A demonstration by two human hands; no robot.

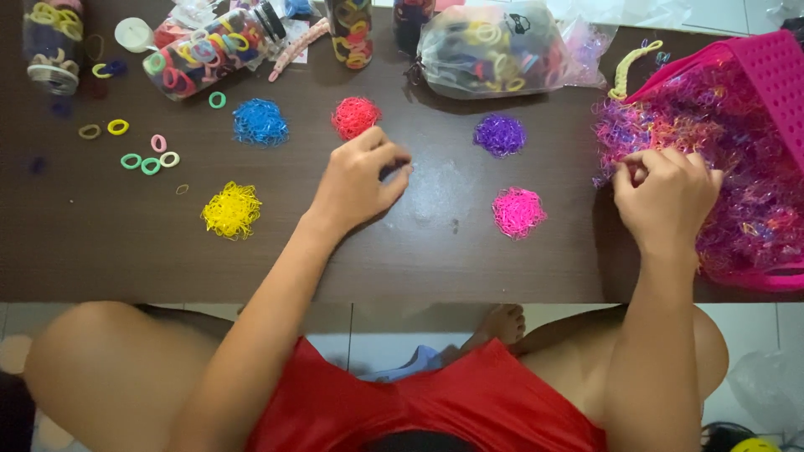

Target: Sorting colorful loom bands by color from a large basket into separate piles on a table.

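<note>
Status: sorting of small elastic bands by colour, approx. part-done, judged from layout.

Done so far: five single-colour piles on the dark surface [100, 251]. Blue pile [260, 122], red pile [355, 116] and purple pile [500, 135] sit in a row toward the far edge; yellow pile [231, 210] and pink pile [518, 212] sit nearer the front edge. A faint patch of clear bands [435, 188] seems to lie mid-surface, between red and pink; hard to confirm.

Left to do: the mixed heap [745, 192] spilling from the tipped pink basket [775, 71] at the right edge is much larger than all sorted piles together, so most work remains.

Hands:
- Left hand [362, 180]: rests on the surface just below the red pile, fingers curled, tips pinched together. Whether a band is held cannot be told.
- Right hand [666, 194]: at the left fringe of the mixed heap, fingers bent and pinching into the bands; contents of the pinch too small to tell.

Surroundings, far edge: clear jar on its side [209, 52] with thicker hair ties, plastic bag of ties [494, 50], upright jar [52, 42] at the far-left corner, loose ring ties [149, 163] near the left.

Obstructions: none between heap and piles. Loose ring ties lie near the yellow pile, apart from it.
</note>
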